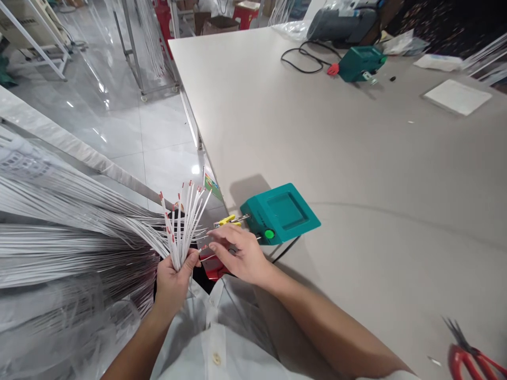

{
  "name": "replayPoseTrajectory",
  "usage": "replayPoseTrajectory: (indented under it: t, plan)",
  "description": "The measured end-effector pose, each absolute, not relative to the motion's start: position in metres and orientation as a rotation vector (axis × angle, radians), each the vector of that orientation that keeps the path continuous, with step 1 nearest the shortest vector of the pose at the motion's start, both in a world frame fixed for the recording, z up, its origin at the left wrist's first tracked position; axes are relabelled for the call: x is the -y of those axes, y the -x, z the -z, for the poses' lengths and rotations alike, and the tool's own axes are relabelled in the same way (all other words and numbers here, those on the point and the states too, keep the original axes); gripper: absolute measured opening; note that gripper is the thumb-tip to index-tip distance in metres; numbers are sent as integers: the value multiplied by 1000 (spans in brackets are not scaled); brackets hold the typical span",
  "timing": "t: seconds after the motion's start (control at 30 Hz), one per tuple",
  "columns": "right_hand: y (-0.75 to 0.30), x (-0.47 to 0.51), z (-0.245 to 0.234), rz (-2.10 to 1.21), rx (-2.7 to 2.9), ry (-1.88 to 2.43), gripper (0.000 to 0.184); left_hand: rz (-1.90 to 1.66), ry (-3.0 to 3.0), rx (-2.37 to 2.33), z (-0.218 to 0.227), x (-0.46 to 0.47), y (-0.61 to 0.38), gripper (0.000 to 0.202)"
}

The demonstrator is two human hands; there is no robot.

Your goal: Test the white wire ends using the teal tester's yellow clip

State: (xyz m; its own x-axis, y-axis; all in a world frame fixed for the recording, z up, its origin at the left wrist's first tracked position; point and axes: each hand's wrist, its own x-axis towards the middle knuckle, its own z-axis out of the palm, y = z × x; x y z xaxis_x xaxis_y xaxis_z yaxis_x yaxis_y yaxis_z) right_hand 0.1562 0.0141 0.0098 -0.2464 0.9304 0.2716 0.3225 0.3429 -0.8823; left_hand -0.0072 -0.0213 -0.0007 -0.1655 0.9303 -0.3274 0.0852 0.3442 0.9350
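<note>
My left hand (174,279) is closed around a bundle of thin white wires (184,227), whose upper ends fan out and carry small red tips. One wire with a red tip sticks out sideways from the bundle, toward my right hand (241,253). That hand is beside the bundle, its thumb and fingers curved and apart, with nothing visible held between them. Just beyond it, at the table's edge, sits a teal box (283,214) with a green button (269,234). A yellow-handled clip (227,219) is attached at the box's left side.
Long white wires (79,221) hang over a rail (71,132) on the left. The white table (376,174) holds red-handled scissors (469,356), a second teal box (360,63) with a cable, a white pad (457,96) and a grey motor (343,25). A wheeled rack stands behind.
</note>
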Motion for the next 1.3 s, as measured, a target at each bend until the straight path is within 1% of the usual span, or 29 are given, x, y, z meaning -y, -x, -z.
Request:
replayPoseTrajectory:
  t: [0.07, 0.2, 0.3, 0.43, 0.57, 0.8, 0.87, 1.03, 1.17, 1.3]
  plan:
    - [-158, -15, -14, -979, 1759, 1046, 19, -962, -988, -1538, -4, 20, 8, 19]
    - [-162, -19, -21, -1165, 1872, 820, 11, -893, -1031, -1420, -13, 15, 12, 18]
    - [-162, -21, -24, -1282, 1842, 732, 10, -883, -1033, -1310, -14, 14, 17, 14]
    - [-149, -13, -21, -1393, 1535, 755, 7, -964, -831, -1181, -7, 17, 20, 10]
    - [-133, -3, -12, -1546, 1117, 830, 9, -1051, -555, -1140, -3, 18, 13, 17]
    - [-126, -2, -3, -1770, 847, 772, 9, -1097, -471, -1102, -4, 16, 2, 18]
    - [-127, -3, -2, -1748, 870, 774, 10, -1097, -463, -1106, -5, 16, 1, 19]
    - [-127, -4, -3, -1458, 1086, 897, 12, -1088, -461, -1112, -6, 18, -1, 19]
    - [-128, -4, -4, -1311, 1203, 923, 14, -1108, -469, -1120, -5, 20, -3, 16]
    - [-135, -6, -4, -1082, 1439, 980, 15, -1114, -495, -1192, -1, 23, -3, 16]
